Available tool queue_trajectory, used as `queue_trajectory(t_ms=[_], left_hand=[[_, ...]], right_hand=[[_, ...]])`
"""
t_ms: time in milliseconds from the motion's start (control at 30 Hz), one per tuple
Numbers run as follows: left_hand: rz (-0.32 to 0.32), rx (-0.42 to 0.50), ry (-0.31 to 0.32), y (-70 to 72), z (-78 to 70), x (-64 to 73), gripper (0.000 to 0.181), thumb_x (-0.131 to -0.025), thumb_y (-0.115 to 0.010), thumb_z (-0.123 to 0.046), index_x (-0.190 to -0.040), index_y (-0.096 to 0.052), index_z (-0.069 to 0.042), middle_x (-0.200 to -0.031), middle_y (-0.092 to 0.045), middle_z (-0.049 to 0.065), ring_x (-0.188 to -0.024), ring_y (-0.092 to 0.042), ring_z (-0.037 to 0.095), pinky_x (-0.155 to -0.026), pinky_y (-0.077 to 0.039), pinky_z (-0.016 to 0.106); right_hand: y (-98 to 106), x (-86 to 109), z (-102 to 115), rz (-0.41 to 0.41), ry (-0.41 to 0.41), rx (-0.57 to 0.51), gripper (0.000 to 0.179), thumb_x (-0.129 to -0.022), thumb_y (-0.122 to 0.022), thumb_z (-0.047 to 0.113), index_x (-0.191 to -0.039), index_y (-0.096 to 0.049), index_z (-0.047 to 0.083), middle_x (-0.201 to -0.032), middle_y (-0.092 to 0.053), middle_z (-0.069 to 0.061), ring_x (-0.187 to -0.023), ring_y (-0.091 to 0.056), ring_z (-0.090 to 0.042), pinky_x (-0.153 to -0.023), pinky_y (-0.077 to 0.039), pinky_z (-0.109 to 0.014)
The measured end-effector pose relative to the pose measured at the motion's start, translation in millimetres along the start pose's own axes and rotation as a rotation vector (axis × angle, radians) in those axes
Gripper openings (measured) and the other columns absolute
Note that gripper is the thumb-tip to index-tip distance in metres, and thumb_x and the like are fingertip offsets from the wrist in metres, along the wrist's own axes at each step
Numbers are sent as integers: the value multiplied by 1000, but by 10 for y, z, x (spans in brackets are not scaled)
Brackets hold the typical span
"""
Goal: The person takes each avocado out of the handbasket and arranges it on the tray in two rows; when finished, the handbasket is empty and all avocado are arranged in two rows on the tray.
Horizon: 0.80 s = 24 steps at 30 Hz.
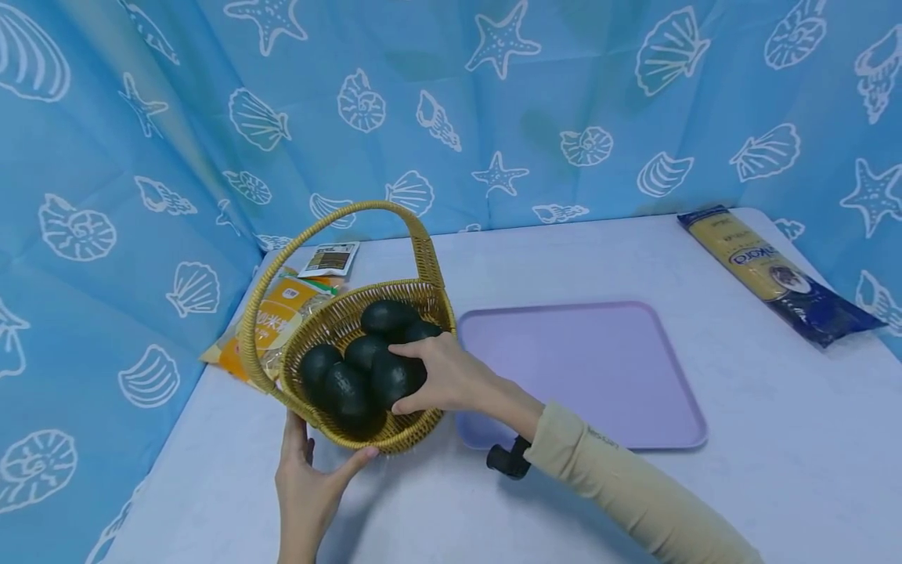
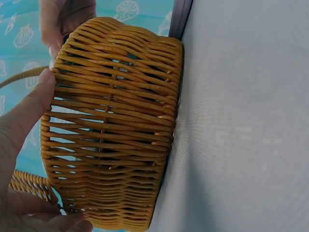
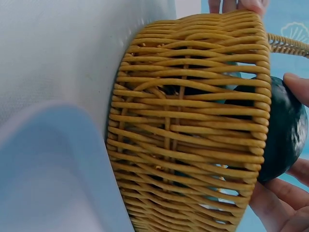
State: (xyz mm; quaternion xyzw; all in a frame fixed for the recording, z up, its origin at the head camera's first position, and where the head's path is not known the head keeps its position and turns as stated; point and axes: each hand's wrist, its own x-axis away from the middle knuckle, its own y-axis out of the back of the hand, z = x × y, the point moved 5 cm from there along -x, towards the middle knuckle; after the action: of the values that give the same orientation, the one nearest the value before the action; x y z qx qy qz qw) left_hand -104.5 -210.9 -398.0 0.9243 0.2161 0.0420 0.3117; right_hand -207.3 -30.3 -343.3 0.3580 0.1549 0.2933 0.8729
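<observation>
A yellow woven basket (image 1: 416, 294) with a tall arched handle stands on the left part of the table, holding several dark green avocados (image 1: 350, 395). My left hand (image 1: 308, 478) grips its near rim, with the thumb (image 2: 31, 104) on the edge at the front and the fingers round by the foot of the handle. Reaching in from the right, my right hand (image 1: 451, 376) holds one avocado (image 1: 395, 380) between thumb and fingers. In the right wrist view that avocado (image 3: 287, 130) sticks out past the basket's rim.
Right beside the basket lies a lilac tray (image 1: 564, 376). An orange and clear food bag (image 1: 278, 325) and a small white-and-brown packet (image 1: 331, 258) are behind the basket. A yellow-and-blue pasta bag (image 1: 764, 266) lies at the far right edge.
</observation>
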Motion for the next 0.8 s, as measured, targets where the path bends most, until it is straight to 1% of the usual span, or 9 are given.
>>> queue_trajectory(t_ms=[167,433,533,567,633,667,700,767,800], left_hand=[[-5,13,6,-5,3,2,119,-70,-86,-34,-156,-7,-11,-161,-15,15,-145,-24,38,-112,-31,60],[-12,18,-4,-17,7,5,118,-69,-87,-33,-156,-8,-13,-161,-16,13,-145,-24,38,-112,-30,61],[-11,25,-14,-17,4,3,119,-69,-87,-32,-156,-8,-13,-161,-17,13,-145,-25,38,-112,-30,61],[-12,28,-19,-14,1,2,119,-69,-87,-31,-156,-8,-13,-161,-17,13,-145,-25,38,-112,-30,62],[-11,33,-24,-13,-5,2,119,-68,-88,-31,-156,-9,-13,-161,-17,13,-145,-25,38,-112,-30,62],[-11,33,-26,-12,-8,3,119,-68,-88,-31,-156,-9,-13,-161,-16,13,-145,-24,38,-111,-30,62],[-12,32,-28,-9,-10,3,119,-68,-88,-31,-156,-9,-13,-161,-16,13,-145,-24,38,-111,-30,63],[-14,31,-32,-8,-14,5,119,-68,-88,-31,-156,-9,-13,-161,-17,13,-145,-25,38,-111,-31,63],[-15,30,-33,-7,-15,5,119,-68,-88,-31,-156,-9,-12,-161,-17,14,-145,-25,38,-111,-31,63]], right_hand=[[74,32,-4,-27,14,-17,72,-72,-83,33,-136,-56,10,-126,-65,-11,-116,-60,-22,-91,-56,-37],[169,96,-37,-60,6,-24,74,-72,-82,34,-136,-55,10,-127,-64,-11,-113,-62,-21,-89,-57,-34],[211,112,-65,-71,-11,-20,75,-73,-82,34,-137,-54,10,-96,-72,-10,-100,-64,-17,-86,-57,-31],[227,116,-74,-76,-16,-18,75,-73,-82,35,-137,-54,10,-86,-70,-6,-96,-62,-15,-85,-56,-29],[255,122,-99,-75,-32,-21,75,-73,-82,34,-138,-53,11,-60,-54,0,-72,-55,-12,-74,-53,-24],[269,125,-110,-77,-36,-19,75,-73,-82,34,-138,-53,11,-54,-45,3,-69,-50,-10,-71,-50,-22],[282,126,-120,-77,-39,-24,75,-73,-82,34,-138,-53,11,-51,-38,6,-61,-43,-9,-63,-45,-21],[308,131,-134,-80,-38,-28,75,-73,-82,33,-138,-53,11,-51,-33,10,-56,-36,-8,-56,-38,-19],[317,133,-143,-77,-40,-28,76,-73,-82,33,-139,-53,11,-50,-29,8,-53,-30,-9,-53,-34,-19]])
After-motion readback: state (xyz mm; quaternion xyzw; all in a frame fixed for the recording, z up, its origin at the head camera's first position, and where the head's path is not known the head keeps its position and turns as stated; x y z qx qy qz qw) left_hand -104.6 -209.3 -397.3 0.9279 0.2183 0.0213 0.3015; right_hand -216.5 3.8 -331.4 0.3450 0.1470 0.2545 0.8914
